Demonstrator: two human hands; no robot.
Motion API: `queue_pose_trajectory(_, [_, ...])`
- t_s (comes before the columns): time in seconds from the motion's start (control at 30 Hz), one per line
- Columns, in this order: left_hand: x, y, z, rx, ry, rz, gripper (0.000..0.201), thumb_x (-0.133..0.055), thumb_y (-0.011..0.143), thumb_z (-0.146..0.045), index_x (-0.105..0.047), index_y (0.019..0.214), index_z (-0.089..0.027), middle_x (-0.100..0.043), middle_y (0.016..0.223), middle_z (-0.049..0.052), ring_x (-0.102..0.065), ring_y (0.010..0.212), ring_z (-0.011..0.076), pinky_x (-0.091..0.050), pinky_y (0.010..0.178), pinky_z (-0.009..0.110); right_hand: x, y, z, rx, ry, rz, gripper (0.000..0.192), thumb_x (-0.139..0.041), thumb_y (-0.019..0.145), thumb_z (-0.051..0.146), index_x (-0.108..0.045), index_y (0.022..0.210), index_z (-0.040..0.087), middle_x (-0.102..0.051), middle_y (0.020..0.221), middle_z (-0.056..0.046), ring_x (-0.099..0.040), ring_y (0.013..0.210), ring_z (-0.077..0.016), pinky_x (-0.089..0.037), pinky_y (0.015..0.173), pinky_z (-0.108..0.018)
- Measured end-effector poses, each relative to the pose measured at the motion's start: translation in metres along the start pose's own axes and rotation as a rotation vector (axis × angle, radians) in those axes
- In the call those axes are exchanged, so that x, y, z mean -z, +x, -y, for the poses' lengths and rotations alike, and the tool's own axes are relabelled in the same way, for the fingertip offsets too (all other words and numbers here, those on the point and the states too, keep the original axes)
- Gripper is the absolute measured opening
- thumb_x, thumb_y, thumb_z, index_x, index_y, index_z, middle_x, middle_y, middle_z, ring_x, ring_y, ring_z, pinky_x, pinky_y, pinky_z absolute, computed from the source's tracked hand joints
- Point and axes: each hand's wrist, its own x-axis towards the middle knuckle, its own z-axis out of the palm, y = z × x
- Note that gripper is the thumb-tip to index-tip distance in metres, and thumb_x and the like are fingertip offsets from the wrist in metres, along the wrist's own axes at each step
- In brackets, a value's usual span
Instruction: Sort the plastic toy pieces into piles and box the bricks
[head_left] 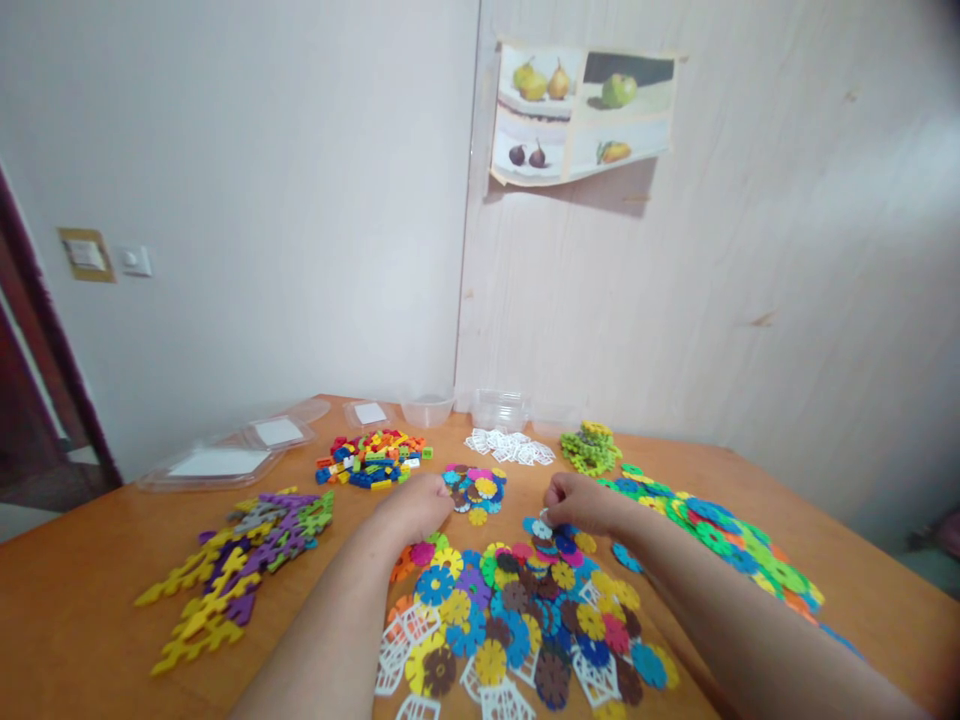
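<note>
The right hand (585, 502) had its thumb and forefinger drawn together at the edge of a pale disc (541, 528); whether the grip was clamped on it could not be told. The left hand (426, 505) was curled, its fingertips partly hidden, so what its grip held, if anything, could not be told either. Its fingers reached the left edge of a small cluster (480, 490) of notched discs.

With the clock centred between the hands and twelve toward the wall, a large heap (517, 597) of mixed discs spread at six o'clock, white lattice pieces (596, 675) caught among them. The step in hand seemed to be picking discs out singly; the next move would have called for a fine pinch on one thin rim, leaving its neighbours undisturbed.

Farther out on the table (105, 570), white pieces (510, 447) lay at twelve, with clear tubs (501, 410) behind them. A green stack (591, 447) stood at two, and larger discs (720, 530) ran from three to four. Long notched pieces (255, 550) in yellow and purple lay at eight, bricks (373, 460) at ten, and clear lids (217, 462) between nine and ten.
</note>
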Motion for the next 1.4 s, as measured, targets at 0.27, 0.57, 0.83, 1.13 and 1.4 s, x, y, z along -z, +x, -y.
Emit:
queue_pose_trajectory(0.27, [-0.002,0.003,0.003,0.003,0.013,0.012,0.015,-0.055,0.069,-0.018,-0.046,0.057,-0.019,-0.047,0.053,-0.003,-0.042,0.049,0.0111,-0.022,0.046,0.024,-0.005,0.005,0.009,0.082,0.137,-0.105,0.011,-0.063,0.064,0.011,-0.057,0.071,0.017,-0.057,0.060,0.005,-0.051,0.058,-0.0098,-0.037,0.054,-0.019])
queue_pose_trajectory(0.57, [-0.003,0.006,0.007,-0.036,0.048,-0.016,0.018,-0.054,0.074,-0.022,-0.047,0.059,-0.019,-0.049,0.054,-0.003,-0.040,0.048,0.0102,-0.020,0.046,0.024,-0.039,0.011,0.051,0.075,0.225,-0.114,0.011,-0.058,0.074,0.009,-0.057,0.078,0.019,-0.058,0.057,0.004,-0.056,0.052,-0.0101,-0.042,0.050,-0.019])
queue_pose_trajectory(0.83, [-0.002,0.004,0.004,-0.040,0.048,0.004,0.018,-0.058,0.072,-0.020,-0.050,0.056,-0.019,-0.049,0.053,-0.004,-0.041,0.050,0.0106,-0.022,0.047,0.024,-0.026,0.006,0.043,0.079,0.070,-0.145,0.009,-0.063,0.074,0.011,-0.057,0.074,0.018,-0.058,0.059,0.004,-0.056,0.057,-0.0098,-0.036,0.050,-0.017])
queue_pose_trajectory(1.13, [-0.003,0.004,0.002,-0.046,0.093,-0.015,0.020,-0.056,0.072,-0.018,-0.047,0.054,-0.019,-0.042,0.050,-0.004,-0.038,0.048,0.0110,-0.020,0.047,0.025,-0.007,-0.015,0.016,0.045,-0.137,0.045,0.024,-0.077,0.067,0.035,-0.060,0.068,0.019,-0.063,0.059,0.003,-0.057,0.057,-0.0119,-0.037,0.050,-0.020])
queue_pose_trajectory(1.4, [-0.003,0.007,0.005,-0.074,0.105,-0.024,0.019,-0.053,0.073,-0.019,-0.047,0.056,-0.019,-0.043,0.050,-0.004,-0.039,0.047,0.0113,-0.020,0.047,0.026,-0.012,-0.012,0.016,0.021,-0.147,0.103,0.023,-0.073,0.070,0.035,-0.056,0.066,0.020,-0.059,0.058,0.003,-0.054,0.054,-0.0108,-0.035,0.047,-0.019])
